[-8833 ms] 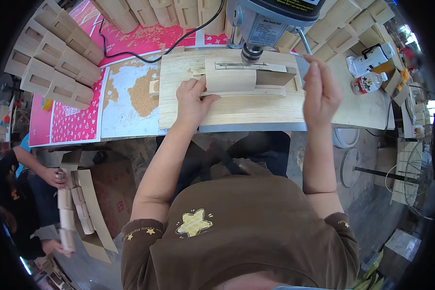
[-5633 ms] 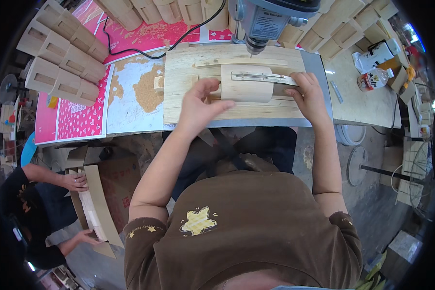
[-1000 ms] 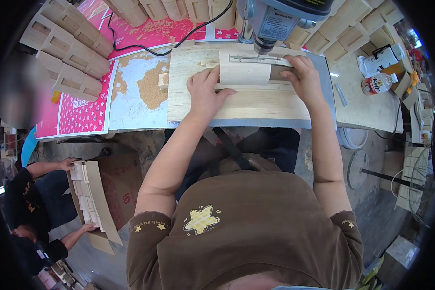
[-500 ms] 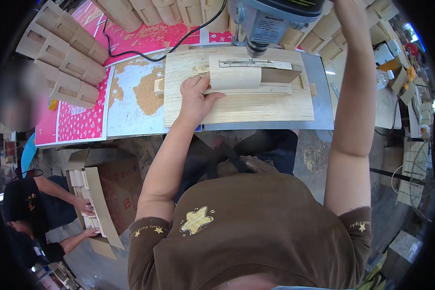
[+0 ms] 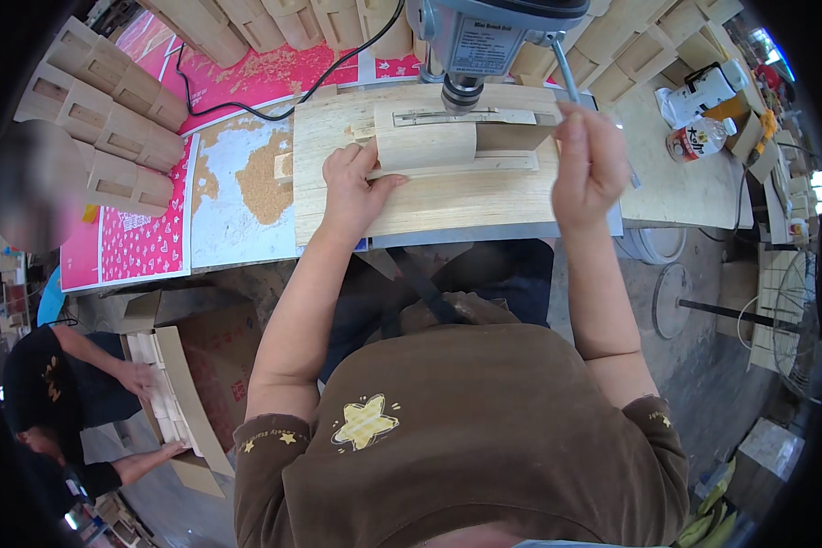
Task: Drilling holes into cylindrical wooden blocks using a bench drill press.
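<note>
A grey-blue bench drill (image 5: 489, 41) stands over the table, its chuck (image 5: 461, 94) low above a pale wooden workpiece (image 5: 426, 144). The workpiece has a curved front and an open part at its right, and it lies against strips on a flat wooden board (image 5: 447, 205). My left hand (image 5: 354, 187) grips the workpiece's left end, thumb along its near side. At the right, my right hand (image 5: 589, 169) is closed round the end of the drill's metal lever (image 5: 566, 68). The chuck hides the bit's tip, so I cannot tell whether it touches wood.
Stacked wooden pieces (image 5: 110, 123) stand at the left, more along the back. A black cord (image 5: 338, 78) crosses behind the board; sawdust (image 5: 267, 178) lies left of it. A bottle (image 5: 699, 139) stands at the right. At lower left, another person's hands reach into a carton (image 5: 215, 365).
My right hand has come down and nearer with the lever, and the chuck has lowered toward the workpiece. My left hand keeps its hold; the whole view has shifted slightly.
</note>
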A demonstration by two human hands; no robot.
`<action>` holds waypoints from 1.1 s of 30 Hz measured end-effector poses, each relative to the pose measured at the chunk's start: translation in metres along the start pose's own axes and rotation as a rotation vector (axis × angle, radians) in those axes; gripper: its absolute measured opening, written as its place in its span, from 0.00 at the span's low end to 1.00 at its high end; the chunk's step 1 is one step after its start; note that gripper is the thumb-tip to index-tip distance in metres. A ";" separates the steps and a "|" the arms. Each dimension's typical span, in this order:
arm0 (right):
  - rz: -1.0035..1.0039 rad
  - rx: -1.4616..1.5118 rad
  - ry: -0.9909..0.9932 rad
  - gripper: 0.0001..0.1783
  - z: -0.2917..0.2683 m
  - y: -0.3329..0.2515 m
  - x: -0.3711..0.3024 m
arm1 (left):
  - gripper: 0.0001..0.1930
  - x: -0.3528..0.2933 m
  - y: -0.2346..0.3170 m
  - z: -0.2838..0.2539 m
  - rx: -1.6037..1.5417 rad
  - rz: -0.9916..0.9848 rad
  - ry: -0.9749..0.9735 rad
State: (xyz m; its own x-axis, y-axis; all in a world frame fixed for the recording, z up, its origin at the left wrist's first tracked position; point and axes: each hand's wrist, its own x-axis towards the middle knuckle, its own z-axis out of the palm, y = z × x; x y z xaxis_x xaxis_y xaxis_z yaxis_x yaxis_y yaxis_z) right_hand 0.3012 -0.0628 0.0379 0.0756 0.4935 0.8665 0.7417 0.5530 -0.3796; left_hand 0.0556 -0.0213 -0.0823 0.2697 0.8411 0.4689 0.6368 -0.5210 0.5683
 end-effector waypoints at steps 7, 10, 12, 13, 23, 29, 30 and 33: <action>-0.091 -0.024 -0.005 0.03 0.018 0.027 -0.018 | 0.31 0.000 0.000 0.003 0.005 -0.027 -0.011; -0.126 -0.015 -0.015 0.04 0.000 0.018 0.006 | 0.31 0.000 -0.001 0.002 0.035 -0.020 0.001; -0.051 0.024 -0.008 0.08 -0.009 0.002 0.047 | 0.31 -0.003 -0.001 0.002 0.046 -0.020 0.003; -0.020 0.000 -0.055 0.11 -0.010 -0.007 0.075 | 0.31 -0.005 0.000 0.000 0.053 -0.039 -0.002; 0.105 -0.122 -0.197 0.19 0.001 0.002 0.154 | 0.31 0.010 0.030 0.028 -0.001 -0.049 -0.011; 0.097 0.022 -0.158 0.09 -0.019 -0.012 0.043 | 0.31 0.008 0.030 0.024 0.005 -0.054 -0.012; 0.065 0.049 -0.089 0.06 -0.014 -0.008 0.027 | 0.31 0.009 0.032 0.025 0.004 -0.048 -0.016; -0.036 -0.016 -0.035 0.05 0.009 0.017 -0.013 | 0.31 0.012 0.033 0.028 0.003 -0.052 -0.033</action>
State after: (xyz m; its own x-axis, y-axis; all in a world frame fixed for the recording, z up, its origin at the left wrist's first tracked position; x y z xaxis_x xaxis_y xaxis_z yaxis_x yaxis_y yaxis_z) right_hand 0.3069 -0.0536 0.0168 0.0250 0.4970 0.8674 0.7542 0.5601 -0.3427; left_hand 0.0999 -0.0243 -0.0769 0.2602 0.8714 0.4159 0.6525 -0.4762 0.5895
